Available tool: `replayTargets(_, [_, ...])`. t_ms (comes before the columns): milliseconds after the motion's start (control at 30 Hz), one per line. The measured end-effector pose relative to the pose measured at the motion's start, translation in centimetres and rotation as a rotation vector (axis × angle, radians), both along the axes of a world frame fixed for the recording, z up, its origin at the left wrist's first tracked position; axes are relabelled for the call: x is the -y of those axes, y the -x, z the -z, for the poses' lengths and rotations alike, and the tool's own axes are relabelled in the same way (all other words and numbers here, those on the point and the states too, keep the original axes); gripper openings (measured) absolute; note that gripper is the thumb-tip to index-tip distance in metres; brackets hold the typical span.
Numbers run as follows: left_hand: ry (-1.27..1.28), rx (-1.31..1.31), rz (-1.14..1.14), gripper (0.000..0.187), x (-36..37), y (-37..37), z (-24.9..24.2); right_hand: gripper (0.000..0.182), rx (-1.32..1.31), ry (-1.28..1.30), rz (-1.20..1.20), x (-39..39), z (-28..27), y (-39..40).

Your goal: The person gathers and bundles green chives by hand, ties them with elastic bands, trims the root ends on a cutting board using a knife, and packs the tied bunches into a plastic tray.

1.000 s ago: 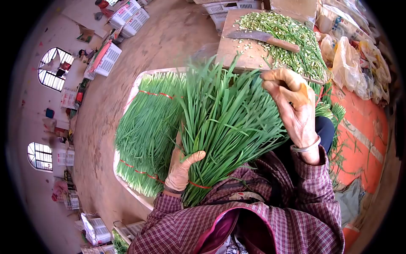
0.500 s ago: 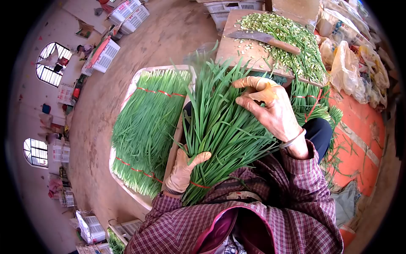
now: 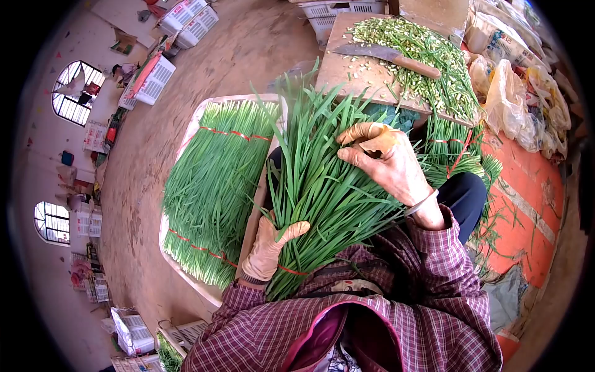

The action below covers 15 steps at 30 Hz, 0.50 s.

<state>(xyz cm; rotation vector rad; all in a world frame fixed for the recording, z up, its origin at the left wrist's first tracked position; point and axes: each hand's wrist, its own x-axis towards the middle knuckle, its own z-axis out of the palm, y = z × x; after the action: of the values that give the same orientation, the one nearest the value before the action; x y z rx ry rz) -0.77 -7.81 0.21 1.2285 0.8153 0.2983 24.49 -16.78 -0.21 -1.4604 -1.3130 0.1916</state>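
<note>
A large bunch of long green leaves (image 3: 328,180) lies across my lap, tied low down with a red band. My left hand (image 3: 271,248), in a pale glove, is wrapped round the bunch near that band, thumb on top. Over the upper right leaves is my right hand (image 3: 384,158), its thumb and forefinger bent close together at the leaves; whether a leaf is between them is too small to tell. Torn glove material covers its fingers. Left of the bunch, a white crate (image 3: 170,254) holds banded green bundles (image 3: 214,173).
A cutting board (image 3: 347,74) at the top bears a knife (image 3: 390,57) and chopped stems (image 3: 434,68). More banded greens (image 3: 455,149) lie below it, beside an orange sheet (image 3: 527,204). Plastic bags (image 3: 508,102) are at the upper right. White crates (image 3: 155,80) stand along the far left.
My right hand has shifted slightly left over the leaves, and its thumb and fingers have moved a little. My left hand keeps its place on the bunch.
</note>
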Motion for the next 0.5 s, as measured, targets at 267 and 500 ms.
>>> replayTargets(267, [-0.133,0.011,0.068,0.099,-0.2,-0.1,0.2,0.013,-0.200,-0.043,0.068,-0.1,1.1,1.1])
replayTargets(500, [-0.132,-0.011,-0.004,0.080,-1.2,1.3,2.2,0.028,-0.825,-0.382,0.317,0.9,1.5,-3.4])
